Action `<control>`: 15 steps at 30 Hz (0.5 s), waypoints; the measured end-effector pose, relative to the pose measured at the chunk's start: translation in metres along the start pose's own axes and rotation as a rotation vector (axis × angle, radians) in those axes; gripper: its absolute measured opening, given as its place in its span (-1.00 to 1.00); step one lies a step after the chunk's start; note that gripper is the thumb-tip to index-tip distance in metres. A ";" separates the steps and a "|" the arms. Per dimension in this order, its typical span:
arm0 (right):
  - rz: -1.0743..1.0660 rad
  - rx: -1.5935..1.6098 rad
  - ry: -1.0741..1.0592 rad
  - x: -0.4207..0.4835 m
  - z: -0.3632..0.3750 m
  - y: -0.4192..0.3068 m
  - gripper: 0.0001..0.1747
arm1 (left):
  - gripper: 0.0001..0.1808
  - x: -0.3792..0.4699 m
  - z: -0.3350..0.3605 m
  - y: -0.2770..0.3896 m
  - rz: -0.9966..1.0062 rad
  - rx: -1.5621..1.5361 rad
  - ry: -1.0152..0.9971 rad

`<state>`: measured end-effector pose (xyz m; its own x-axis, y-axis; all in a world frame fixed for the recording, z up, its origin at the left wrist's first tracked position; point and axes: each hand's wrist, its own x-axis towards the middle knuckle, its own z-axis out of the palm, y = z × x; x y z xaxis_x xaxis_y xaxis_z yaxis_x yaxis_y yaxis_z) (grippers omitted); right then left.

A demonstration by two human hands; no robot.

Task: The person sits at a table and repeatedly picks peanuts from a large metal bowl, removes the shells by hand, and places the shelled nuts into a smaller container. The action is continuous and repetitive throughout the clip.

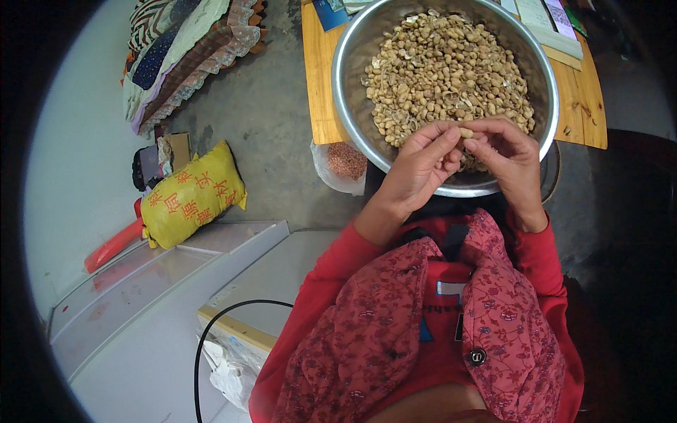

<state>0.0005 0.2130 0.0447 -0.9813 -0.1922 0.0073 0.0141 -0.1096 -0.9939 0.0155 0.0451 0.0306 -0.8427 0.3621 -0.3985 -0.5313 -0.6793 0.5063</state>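
Over the near edge of a wide metal basin [550, 100], both my hands meet at one unshelled peanut [466, 132]. My left hand [423, 166] pinches its left end between thumb and forefinger, the other fingers curled below. The thumb and forefinger of my right hand [510, 153] are on its right side. Beneath and beyond them, a heap of peanuts in their shells [444, 69] fills much of the basin, mixed with some broken shell pieces. My hands hide part of the heap's near side.
The basin stands at a wooden table [322, 100] with papers [560, 42] on its right. Below the table's left corner is a pale plastic bag [322, 169] of shelled reddish peanuts [346, 160]. A stuffed yellow sack [193, 195] bearing writing lies left, near a bed with lacy covers [206, 63].
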 end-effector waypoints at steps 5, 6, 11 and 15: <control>-0.042 -0.066 0.007 -0.001 -0.004 0.006 -0.75 | -0.81 -0.001 -0.002 -0.002 -0.026 -0.044 -0.033; -0.052 -0.070 0.014 0.000 -0.003 0.006 -0.75 | -0.81 0.000 -0.002 -0.003 -0.039 -0.066 -0.040; -0.030 -0.001 0.057 -0.001 0.001 0.009 -0.75 | -0.81 0.000 -0.001 -0.004 -0.086 -0.120 -0.055; -0.069 -0.102 0.046 0.000 0.003 0.006 -0.73 | -0.81 0.001 -0.002 -0.005 -0.051 -0.128 -0.039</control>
<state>0.0014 0.2099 0.0388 -0.9870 -0.1427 0.0735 -0.0712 -0.0206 -0.9972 0.0176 0.0474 0.0266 -0.8190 0.4209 -0.3899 -0.5600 -0.7344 0.3834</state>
